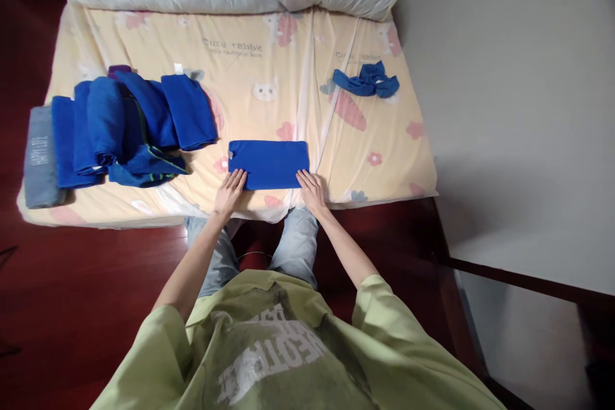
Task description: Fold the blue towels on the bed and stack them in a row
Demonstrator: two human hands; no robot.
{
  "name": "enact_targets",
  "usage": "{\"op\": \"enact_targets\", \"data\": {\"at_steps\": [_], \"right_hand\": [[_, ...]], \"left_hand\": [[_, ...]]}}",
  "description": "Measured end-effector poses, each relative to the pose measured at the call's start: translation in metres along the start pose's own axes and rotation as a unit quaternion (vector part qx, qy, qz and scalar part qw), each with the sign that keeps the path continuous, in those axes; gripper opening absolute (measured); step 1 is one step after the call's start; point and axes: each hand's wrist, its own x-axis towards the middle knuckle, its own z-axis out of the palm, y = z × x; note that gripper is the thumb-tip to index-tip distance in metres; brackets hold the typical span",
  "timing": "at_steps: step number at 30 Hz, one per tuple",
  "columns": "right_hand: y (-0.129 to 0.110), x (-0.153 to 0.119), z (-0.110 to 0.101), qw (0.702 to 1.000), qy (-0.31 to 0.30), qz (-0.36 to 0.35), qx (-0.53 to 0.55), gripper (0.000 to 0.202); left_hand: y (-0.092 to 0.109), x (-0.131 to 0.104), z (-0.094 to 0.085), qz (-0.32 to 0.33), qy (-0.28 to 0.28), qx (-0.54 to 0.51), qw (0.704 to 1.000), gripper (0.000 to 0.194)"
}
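The blue cloth point(270, 165) lies between both hands' fingers point(236, 177).

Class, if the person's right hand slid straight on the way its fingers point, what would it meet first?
The folded blue rectangular cloth, whose near right corner the right hand seems to touch; exact contact is unclear.

Matt, smooth blue cloth point(271, 165) on thin, wrinkled, printed cloth sheet point(269, 118).
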Motion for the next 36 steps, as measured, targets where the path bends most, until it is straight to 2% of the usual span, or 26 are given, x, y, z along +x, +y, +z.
{"op": "enact_targets", "data": {"at_steps": [3, 7, 9, 11, 15, 19, 23, 30, 33, 36], "right_hand": [[-0.002, -0.01, -0.006, 1.0, 0.006, -0.011, 0.004, 0.062], [-0.004, -0.041, -0.019, 0.999, -0.015, -0.033, 0.035, 0.06], [-0.004, -0.05, -0.023, 0.996, -0.023, -0.033, 0.074, 0.059], [-0.001, -0.052, -0.024, 0.992, -0.006, -0.012, 0.129, 0.057], [0.007, -0.038, -0.019, 0.964, 0.044, 0.082, 0.25, 0.042], [0.017, -0.023, -0.009, 0.922, 0.088, 0.164, 0.34, 0.036], [0.021, -0.008, -0.001, 0.883, 0.129, 0.202, 0.403, 0.045], [0.021, 0.01, 0.004, 0.845, 0.178, 0.288, 0.415, 0.052], [0.025, 0.008, 0.006, 0.841, 0.168, 0.303, 0.415, 0.053], [0.028, 0.006, 0.007, 0.854, 0.154, 0.303, 0.394, 0.052]], "left_hand": [[0.0, -0.012, -0.007, 0.01, -0.015, 0.001, 1.0, 0.06], [-0.001, -0.045, -0.014, 0.03, -0.048, -0.033, 0.998, 0.058], [-0.003, -0.058, -0.015, 0.016, -0.039, -0.072, 0.997, 0.056], [-0.006, -0.063, -0.015, -0.023, -0.006, -0.118, 0.993, 0.053], [-0.01, -0.054, -0.018, -0.131, 0.068, -0.179, 0.973, 0.045], [-0.011, -0.035, -0.018, -0.226, 0.118, -0.236, 0.938, 0.053], [-0.014, -0.02, -0.013, -0.259, 0.152, -0.278, 0.912, 0.051], [-0.019, -0.006, -0.009, -0.303, 0.173, -0.287, 0.892, 0.042], [-0.019, -0.007, -0.009, -0.307, 0.172, -0.281, 0.893, 0.04], [-0.019, -0.011, -0.008, -0.293, 0.152, -0.244, 0.912, 0.036]]}}
